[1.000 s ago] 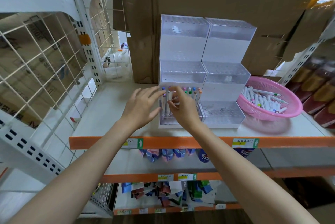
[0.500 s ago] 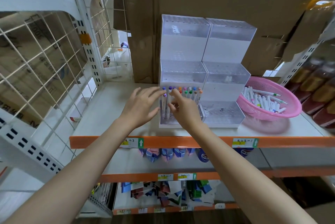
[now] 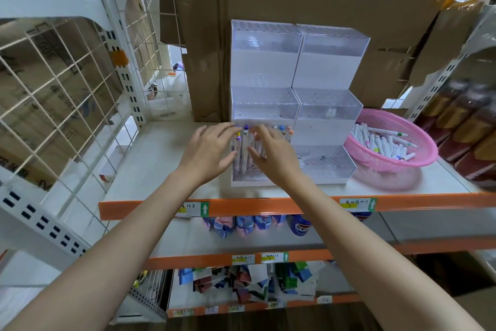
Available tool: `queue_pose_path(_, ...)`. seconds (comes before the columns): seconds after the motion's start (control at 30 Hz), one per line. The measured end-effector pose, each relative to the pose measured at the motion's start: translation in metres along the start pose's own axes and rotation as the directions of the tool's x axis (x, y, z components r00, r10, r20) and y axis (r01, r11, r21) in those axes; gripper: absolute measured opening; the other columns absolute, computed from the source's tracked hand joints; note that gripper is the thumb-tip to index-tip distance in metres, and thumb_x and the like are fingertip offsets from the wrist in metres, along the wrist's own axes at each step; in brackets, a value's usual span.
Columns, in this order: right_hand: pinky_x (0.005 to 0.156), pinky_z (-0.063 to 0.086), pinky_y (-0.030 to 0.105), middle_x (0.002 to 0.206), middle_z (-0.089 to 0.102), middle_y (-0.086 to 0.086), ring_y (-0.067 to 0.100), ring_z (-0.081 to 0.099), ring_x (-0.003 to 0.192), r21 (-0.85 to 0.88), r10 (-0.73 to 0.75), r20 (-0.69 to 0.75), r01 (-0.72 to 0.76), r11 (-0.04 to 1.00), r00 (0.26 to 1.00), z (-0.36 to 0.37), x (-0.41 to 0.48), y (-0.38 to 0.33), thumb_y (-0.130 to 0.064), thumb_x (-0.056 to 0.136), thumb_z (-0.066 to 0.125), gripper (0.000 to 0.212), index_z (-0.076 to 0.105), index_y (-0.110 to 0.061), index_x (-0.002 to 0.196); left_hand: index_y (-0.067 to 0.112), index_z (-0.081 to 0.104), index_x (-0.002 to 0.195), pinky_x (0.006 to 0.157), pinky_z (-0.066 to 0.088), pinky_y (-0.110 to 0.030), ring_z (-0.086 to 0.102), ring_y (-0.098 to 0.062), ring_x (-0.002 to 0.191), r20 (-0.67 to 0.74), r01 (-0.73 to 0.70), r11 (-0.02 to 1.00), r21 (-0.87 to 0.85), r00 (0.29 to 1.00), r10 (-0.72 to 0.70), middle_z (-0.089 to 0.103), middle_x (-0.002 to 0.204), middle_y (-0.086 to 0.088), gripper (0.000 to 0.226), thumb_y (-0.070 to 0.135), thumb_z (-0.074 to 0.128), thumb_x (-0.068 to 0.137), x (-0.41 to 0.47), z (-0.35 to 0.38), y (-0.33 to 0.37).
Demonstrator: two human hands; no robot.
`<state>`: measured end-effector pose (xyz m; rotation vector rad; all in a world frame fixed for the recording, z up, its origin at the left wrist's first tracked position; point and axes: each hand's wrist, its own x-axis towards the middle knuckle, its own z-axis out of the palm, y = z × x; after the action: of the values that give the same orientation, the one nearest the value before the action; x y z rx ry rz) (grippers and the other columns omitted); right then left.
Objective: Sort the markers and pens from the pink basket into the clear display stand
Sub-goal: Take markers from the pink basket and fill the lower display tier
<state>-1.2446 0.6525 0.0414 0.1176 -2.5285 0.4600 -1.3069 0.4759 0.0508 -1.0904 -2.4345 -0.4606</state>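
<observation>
The left hand (image 3: 208,153) was spread open, its fingers touching the white markers with coloured caps (image 3: 244,143) standing in the lowest left step of the clear plastic stepped display stand (image 3: 330,62). The right hand (image 3: 273,155) lay over those markers, but I could not tell if it pinched one. Just right of the stand sat the round pink plastic basket (image 3: 422,147), with more white pens (image 3: 381,143) in it.

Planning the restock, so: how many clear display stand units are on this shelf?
2. The left unit stands where the left hand and right hand reach, with markers in its bottom tier. The right unit stands beside it, next to the pink basket. None seems hidden.
</observation>
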Motion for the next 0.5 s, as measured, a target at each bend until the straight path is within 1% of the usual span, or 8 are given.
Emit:
queue_pose_path(0.07,0.082,0.048,0.043,0.107,0.062,0.007,0.029,0.058,0.097,-0.133,-0.059,-0.079,0.048,0.99,0.995,-0.004,-0.001,0.005,-0.021,0.08,0.073,0.035,0.06,-0.013,0.112,0.018,0.052,0.133,0.104,0.036,-0.045,0.051,-0.023,0.123,0.003,0.006,1.0,-0.005,1.0,-0.006,0.053,0.135,-0.003,0.051,0.029,0.064,0.085,0.003,-0.001,0.004)
queue_pose_path(0.1,0.083,0.047,0.042,0.109,0.062,0.006,0.029,0.057,0.098,-0.185,-0.069,-0.104,0.049,0.982,0.992,-0.007,-0.002,0.007,-0.023,0.079,0.073,0.034,0.061,-0.015,0.11,0.017,0.052,0.133,0.104,0.035,-0.044,0.05,-0.022,0.123,0.003,0.001,1.0,-0.004,1.0,-0.001,0.053,0.136,-0.004,0.051,0.03,0.063,0.085,0.005,-0.001,0.006)
queue_pose_path(0.17,0.083,0.045,0.04,0.114,0.06,0.005,0.029,0.056,0.103,-0.238,-0.059,-0.103,0.033,0.971,0.993,-0.012,-0.003,0.013,-0.028,0.08,0.072,0.036,0.061,-0.018,0.112,0.017,0.051,0.133,0.104,0.035,-0.044,0.05,-0.022,0.124,0.006,-0.009,1.0,0.003,1.0,0.009,0.052,0.136,-0.004,0.051,0.031,0.063,0.085,0.008,-0.001,0.013)
queue_pose_path(0.3,0.094,0.042,0.042,0.128,0.057,0.007,0.03,0.053,0.117,-0.254,-0.003,-0.039,-0.007,0.967,0.999,-0.024,-0.012,0.028,-0.033,0.081,0.07,0.045,0.058,-0.019,0.123,0.018,0.049,0.135,0.106,0.032,-0.044,0.048,-0.022,0.126,0.025,-0.031,0.999,0.019,0.999,0.031,0.051,0.136,-0.004,0.053,0.035,0.061,0.086,0.017,0.002,0.033)
queue_pose_path(0.37,0.098,0.04,0.044,0.133,0.055,0.009,0.032,0.051,0.121,-0.242,0.025,-0.02,-0.029,0.97,1.0,-0.032,-0.018,0.037,-0.033,0.082,0.07,0.051,0.056,-0.018,0.128,0.018,0.049,0.135,0.105,0.032,-0.043,0.048,-0.022,0.125,0.033,-0.057,0.998,0.031,0.998,0.056,0.052,0.135,-0.004,0.054,0.036,0.061,0.086,0.022,0.005,0.044)
queue_pose_path(0.5,0.097,0.043,0.046,0.133,0.055,0.011,0.034,0.053,0.12,-0.261,0.046,-0.038,-0.054,0.964,0.998,-0.052,-0.031,0.06,-0.029,0.081,0.072,0.051,0.056,-0.016,0.128,0.016,0.05,0.134,0.104,0.034,-0.043,0.048,-0.025,0.124,0.09,-0.126,0.988,0.084,0.989,0.119,0.052,0.135,-0.006,0.054,0.038,0.06,0.085,0.037,0.017,0.068)
